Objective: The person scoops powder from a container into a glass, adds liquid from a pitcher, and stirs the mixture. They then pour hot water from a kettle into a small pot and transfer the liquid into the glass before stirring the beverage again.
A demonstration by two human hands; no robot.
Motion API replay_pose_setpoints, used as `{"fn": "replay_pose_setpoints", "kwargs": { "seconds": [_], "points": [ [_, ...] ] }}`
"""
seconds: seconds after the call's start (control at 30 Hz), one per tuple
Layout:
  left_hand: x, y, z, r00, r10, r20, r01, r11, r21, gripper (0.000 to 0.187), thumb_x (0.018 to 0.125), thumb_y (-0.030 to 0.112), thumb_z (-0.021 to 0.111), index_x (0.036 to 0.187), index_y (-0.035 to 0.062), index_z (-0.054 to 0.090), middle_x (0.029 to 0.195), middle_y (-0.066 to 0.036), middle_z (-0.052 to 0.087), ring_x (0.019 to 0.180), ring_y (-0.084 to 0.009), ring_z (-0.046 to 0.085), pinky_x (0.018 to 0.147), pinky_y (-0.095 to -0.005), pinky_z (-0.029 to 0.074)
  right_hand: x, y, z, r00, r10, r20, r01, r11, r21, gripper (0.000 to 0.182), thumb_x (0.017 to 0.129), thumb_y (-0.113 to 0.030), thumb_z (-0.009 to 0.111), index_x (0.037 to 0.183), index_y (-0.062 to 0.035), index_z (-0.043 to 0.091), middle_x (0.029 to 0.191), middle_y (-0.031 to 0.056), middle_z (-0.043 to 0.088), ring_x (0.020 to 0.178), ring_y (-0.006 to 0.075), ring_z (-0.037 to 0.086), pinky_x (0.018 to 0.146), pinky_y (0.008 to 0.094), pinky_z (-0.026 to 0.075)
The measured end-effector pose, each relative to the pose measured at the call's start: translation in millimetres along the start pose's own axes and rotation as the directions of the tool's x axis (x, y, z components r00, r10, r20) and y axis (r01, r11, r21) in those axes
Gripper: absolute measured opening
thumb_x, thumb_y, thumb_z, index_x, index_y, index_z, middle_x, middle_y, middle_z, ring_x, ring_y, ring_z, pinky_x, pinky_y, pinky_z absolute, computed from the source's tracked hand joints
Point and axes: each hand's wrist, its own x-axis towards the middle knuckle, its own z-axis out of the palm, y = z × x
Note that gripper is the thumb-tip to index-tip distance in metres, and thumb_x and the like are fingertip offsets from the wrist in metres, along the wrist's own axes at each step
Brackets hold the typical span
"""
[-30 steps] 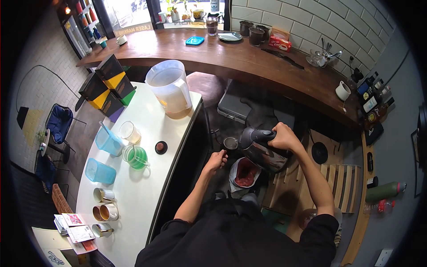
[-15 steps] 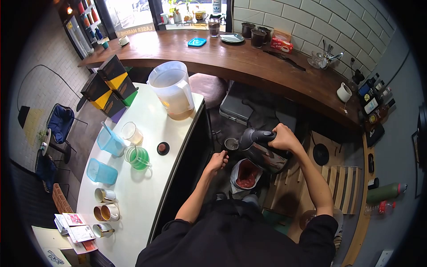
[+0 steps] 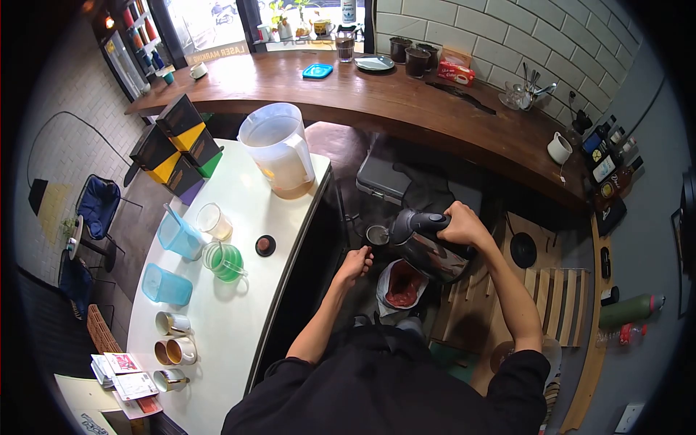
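Observation:
My right hand is wrapped round the black handle of an electric kettle, which is tilted with its spout to the left. My left hand closes on the short handle of what looks like a small round strainer, held just left of the kettle's spout. Whether water is flowing between them is too small to tell. Below both hands stands a bin with a white liner and reddish contents.
To the left, a white table carries a large plastic pitcher, a jug with green liquid, blue containers and several cups. A wooden counter runs along the back. Slatted wood lies at right.
The view has shifted very slightly. Both hands, the kettle and the strainer hold almost the same positions.

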Motion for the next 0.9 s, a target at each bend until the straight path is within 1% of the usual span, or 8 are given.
{"fn": "replay_pose_setpoints", "kwargs": {
  "seconds": [0.03, 0.17, 0.23, 0.33, 0.37, 0.43, 0.67, 0.9],
  "points": [
    [0.0, 0.1, 0.3, 1.000, 0.000, 0.005, 0.000, 1.000, -0.003, 0.037, 0.106, 0.040, 0.040, 0.088, 0.0120, 0.056, 0.064, 0.008, 0.049, 0.053, -0.0039, 0.041, 0.046, -0.0221, 0.031, 0.5, 0.7, -0.1, 1.000, 0.013, 0.022, -0.013, 1.000, 0.001, 0.054, 0.058, -0.020, 0.078, 0.104, 0.0054, 0.067, 0.104, 0.0270, 0.070, 0.103, 0.0403, 0.068, 0.091, 0.0427, 0.053],
    [-2.0, 2.7, 1.2, 1.000, 0.005, 0.007, -0.005, 1.000, -0.004, 0.036, 0.106, 0.040, 0.040, 0.088, 0.0126, 0.056, 0.064, 0.009, 0.048, 0.053, -0.0035, 0.040, 0.047, -0.0217, 0.030, -1.2, 1.8, 1.3, 1.000, 0.000, 0.008, 0.000, 1.000, -0.004, 0.054, 0.058, -0.020, 0.078, 0.105, 0.0053, 0.067, 0.104, 0.0270, 0.070, 0.103, 0.0404, 0.067, 0.092, 0.0425, 0.053],
    [-3.3, 5.0, 2.1, 1.000, 0.006, -0.003, -0.007, 1.000, -0.006, 0.036, 0.106, 0.040, 0.040, 0.088, 0.0132, 0.056, 0.065, 0.009, 0.048, 0.053, -0.0031, 0.040, 0.047, -0.0214, 0.030, -2.0, 4.4, 5.7, 0.990, -0.059, -0.125, 0.061, 0.998, 0.016, 0.041, 0.056, -0.018, 0.076, 0.087, 0.0080, 0.071, 0.088, 0.0277, 0.070, 0.091, 0.0382, 0.071, 0.083, 0.0400, 0.055],
    [-4.5, 7.3, 1.9, 1.000, 0.003, 0.001, -0.003, 1.000, -0.007, 0.036, 0.106, 0.040, 0.040, 0.088, 0.0136, 0.056, 0.065, 0.010, 0.048, 0.053, -0.0028, 0.039, 0.047, -0.0213, 0.029, -2.8, 3.0, 4.0, 0.992, -0.043, -0.117, 0.046, 0.999, 0.024, 0.039, 0.056, -0.017, 0.076, 0.085, 0.0077, 0.072, 0.086, 0.0281, 0.070, 0.089, 0.0377, 0.071, 0.082, 0.0401, 0.055],
    [-4.6, 7.5, 1.8, 1.000, 0.002, 0.001, -0.002, 1.000, -0.007, 0.036, 0.106, 0.040, 0.040, 0.088, 0.0136, 0.056, 0.065, 0.010, 0.048, 0.053, -0.0028, 0.039, 0.047, -0.0213, 0.029, -2.7, 1.6, 1.7, 0.992, -0.043, -0.117, 0.046, 0.999, 0.024, 0.039, 0.056, -0.017, 0.076, 0.085, 0.0077, 0.072, 0.086, 0.0281, 0.070, 0.089, 0.0377, 0.071, 0.082, 0.0401, 0.055],
    [-4.5, 7.7, 1.6, 1.000, 0.003, -0.011, -0.002, 1.000, 0.006, 0.037, 0.106, 0.041, 0.039, 0.088, 0.0136, 0.055, 0.065, 0.010, 0.048, 0.052, -0.0028, 0.039, 0.047, -0.0214, 0.029, -1.7, -1.1, -3.5, 0.999, 0.020, 0.028, -0.020, 1.000, 0.008, 0.053, 0.057, -0.020, 0.078, 0.102, 0.0054, 0.068, 0.103, 0.0269, 0.070, 0.104, 0.0403, 0.068, 0.092, 0.0420, 0.053],
    [-4.3, 8.1, 2.1, 1.000, 0.012, -0.007, -0.012, 1.000, -0.007, 0.040, 0.107, 0.043, 0.036, 0.088, 0.0133, 0.055, 0.064, 0.009, 0.047, 0.052, -0.0036, 0.039, 0.047, -0.0223, 0.029, -0.6, -0.1, -5.2, 0.999, 0.015, 0.046, -0.017, 1.000, 0.026, 0.054, 0.056, -0.020, 0.078, 0.103, 0.0060, 0.069, 0.102, 0.0273, 0.070, 0.103, 0.0403, 0.068, 0.092, 0.0422, 0.053],
    [-2.1, 7.5, 2.7, 1.000, 0.003, 0.002, -0.003, 1.000, -0.004, 0.042, 0.107, 0.044, 0.036, 0.088, 0.0123, 0.055, 0.063, 0.008, 0.047, 0.052, -0.0040, 0.039, 0.046, -0.0228, 0.028, 0.1, -1.2, -5.8, 0.999, 0.007, 0.033, -0.008, 1.000, 0.030, 0.055, 0.056, -0.021, 0.079, 0.103, 0.0066, 0.069, 0.104, 0.0274, 0.070, 0.104, 0.0401, 0.067, 0.092, 0.0414, 0.052]
  ]
}}
